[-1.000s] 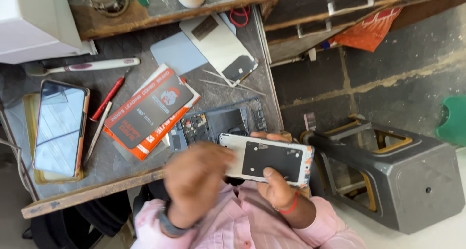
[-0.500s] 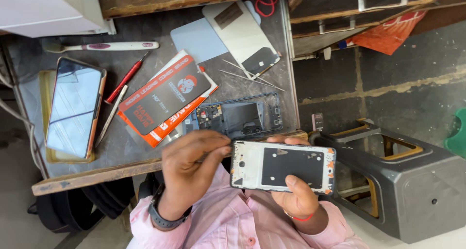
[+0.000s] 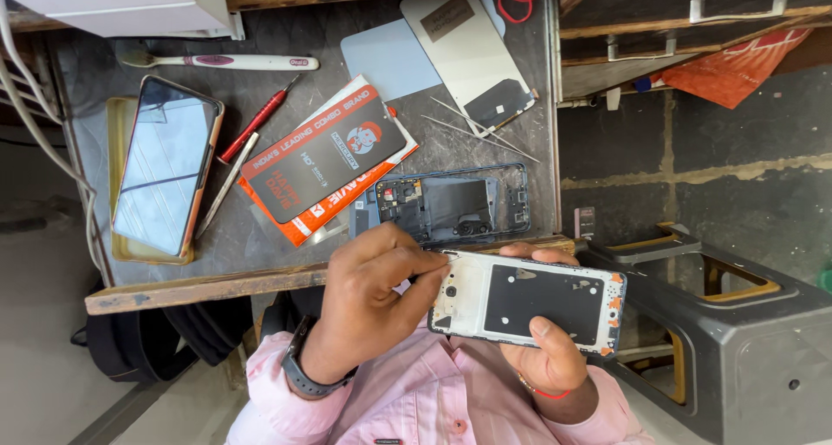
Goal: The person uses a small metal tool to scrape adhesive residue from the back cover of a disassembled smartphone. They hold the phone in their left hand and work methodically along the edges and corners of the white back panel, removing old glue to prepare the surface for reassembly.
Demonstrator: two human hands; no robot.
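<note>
Since seemingly light, thin and easily bent, grip phone frame [image 3: 529, 302] by long edges only; held so by right hand [image 3: 550, 363] fingers below table [image 3: 260, 280] edge, left hand [image 3: 373, 298] fingers pinching its corner.

A flat rectangular orange-and-black package [image 3: 325, 159] with white print and a small red emblem lies tilted mid-tabletop [image 3: 286, 42]. To its left a smartphone [image 3: 166, 168] rests on a tan tray, its dark glossy screen reflecting light. A small brown label [image 3: 448, 17] sits on the white back panel [image 3: 472, 59] at the top.
</note>
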